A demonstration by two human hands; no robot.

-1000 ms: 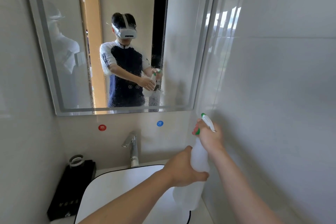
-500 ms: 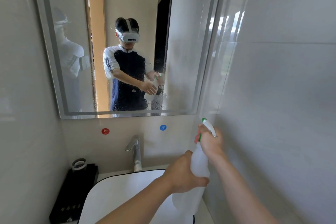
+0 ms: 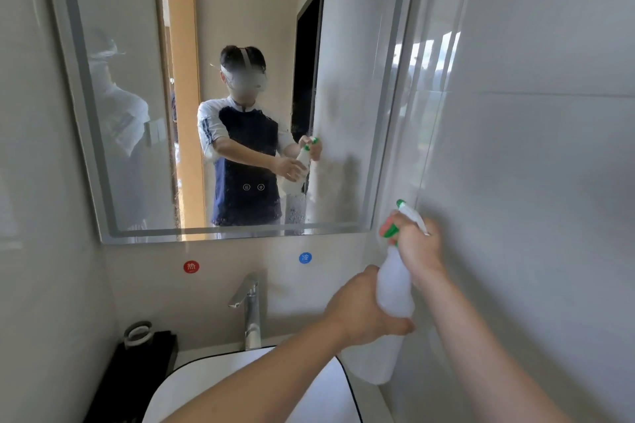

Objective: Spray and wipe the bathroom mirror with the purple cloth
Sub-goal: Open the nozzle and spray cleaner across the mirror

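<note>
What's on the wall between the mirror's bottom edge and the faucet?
Head view: bare wall except two round stickers, a red one and a blue one, under the mirror and above the faucet.

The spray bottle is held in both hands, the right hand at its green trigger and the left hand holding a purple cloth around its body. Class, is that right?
Not quite. The head view shows no purple cloth: the left hand grips the spray bottle bare. The right hand is at the green trigger.

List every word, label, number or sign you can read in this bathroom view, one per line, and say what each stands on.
"热": white character on a round red sticker, on the beige wall left of the chrome tap.
"冷": white character on a round blue sticker, on the same wall below the rectangular mirror.
Two small round icons low on the mirror glass: symbols, no text.
White spray bottle: no label visible.
</note>
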